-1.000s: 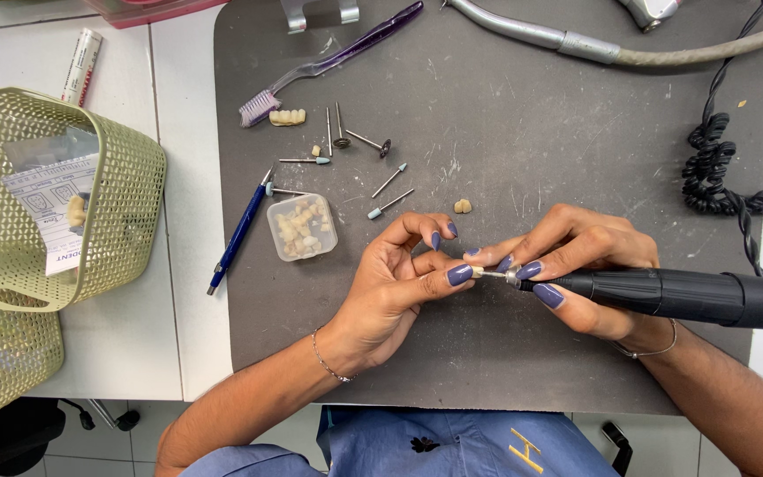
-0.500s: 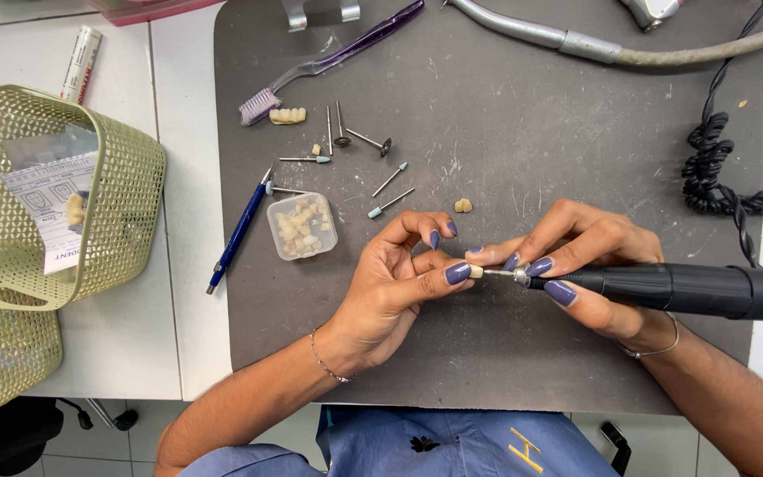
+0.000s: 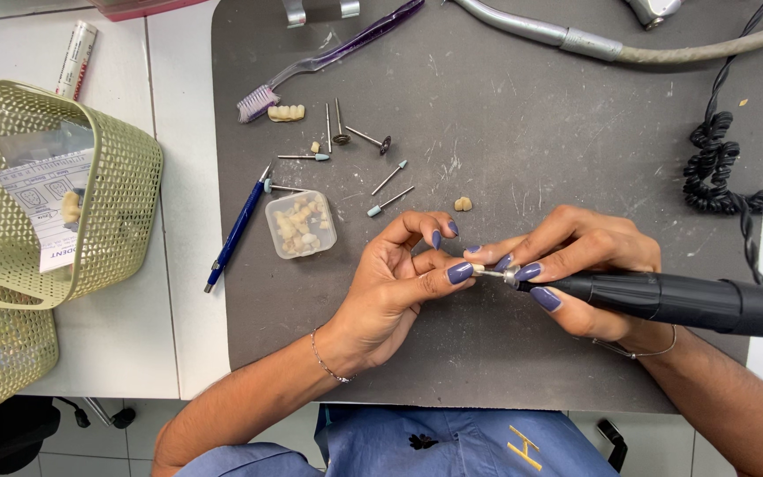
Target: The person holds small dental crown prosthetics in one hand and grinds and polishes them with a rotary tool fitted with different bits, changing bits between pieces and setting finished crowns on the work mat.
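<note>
White printed paper slip in green basket, left; white tube (red print) behind; clear plastic box on mat.

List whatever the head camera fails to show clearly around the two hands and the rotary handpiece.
1. The small pale piece pinched in the left hand: mostly covered by the fingertips, too small to tell its shape.
2. The black handpiece held by the right hand: its rear runs off the right edge.
3. The bur tip: too small to tell its kind.
4. The green basket: a paper sheet hides much of its contents.
</note>
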